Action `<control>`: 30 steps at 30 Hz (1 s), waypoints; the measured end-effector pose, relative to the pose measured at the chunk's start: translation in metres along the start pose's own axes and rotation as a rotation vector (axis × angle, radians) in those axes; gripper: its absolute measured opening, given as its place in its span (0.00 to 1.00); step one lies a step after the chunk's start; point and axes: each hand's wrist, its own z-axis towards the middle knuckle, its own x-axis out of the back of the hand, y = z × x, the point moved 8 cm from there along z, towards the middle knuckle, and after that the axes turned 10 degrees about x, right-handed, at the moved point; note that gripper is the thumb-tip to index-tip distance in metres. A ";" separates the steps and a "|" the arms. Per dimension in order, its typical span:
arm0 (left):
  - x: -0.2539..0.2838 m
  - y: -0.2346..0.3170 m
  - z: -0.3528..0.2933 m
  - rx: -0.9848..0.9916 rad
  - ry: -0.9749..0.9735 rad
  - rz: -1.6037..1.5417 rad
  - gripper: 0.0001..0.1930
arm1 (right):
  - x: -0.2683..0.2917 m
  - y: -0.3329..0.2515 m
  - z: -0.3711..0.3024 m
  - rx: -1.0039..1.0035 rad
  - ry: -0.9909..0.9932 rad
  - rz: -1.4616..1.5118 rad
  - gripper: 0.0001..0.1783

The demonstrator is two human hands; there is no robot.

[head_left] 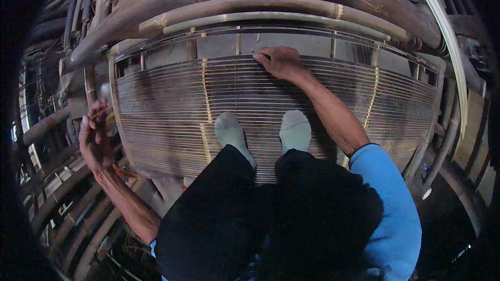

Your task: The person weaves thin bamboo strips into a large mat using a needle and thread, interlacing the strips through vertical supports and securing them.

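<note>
My right hand is at the far edge of the slatted panel, thumb and forefinger close together by the topmost slats. I cannot tell whether they are clamped on a strip or only resting against one. The panel lies in front of me, under my socked feet, between the left side rail and the right side rail, with the bamboo poles crossing beyond it.

My left hand is raised beyond the panel's left edge, apart from the slats, its fingers partly curled; whether anything thin is between them is too blurred to tell.

To handle this edge well, I judge it best to work with the fingertips and a light touch, since strips this slender look likely to bend or crack if pulled sideways. Each slat should lie level with its neighbour, evenly spaced where it meets the pale upright bands. Weight on the left sock and right sock should be even, enough to steady the panel without bowing it. My right forearm crosses above the slats, so I should lift it clear rather than drag it.
</note>
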 end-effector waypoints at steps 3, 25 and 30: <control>-0.004 -0.002 0.025 0.000 -0.192 -0.210 0.14 | 0.003 0.004 0.007 -0.060 -0.104 0.085 0.22; -0.274 -0.285 0.146 -0.586 -0.528 0.992 0.17 | -0.066 0.031 0.071 -0.225 -0.201 0.102 0.25; -0.292 -0.283 0.131 -0.468 -0.539 1.024 0.15 | -0.076 0.045 0.062 -0.298 -0.171 0.078 0.29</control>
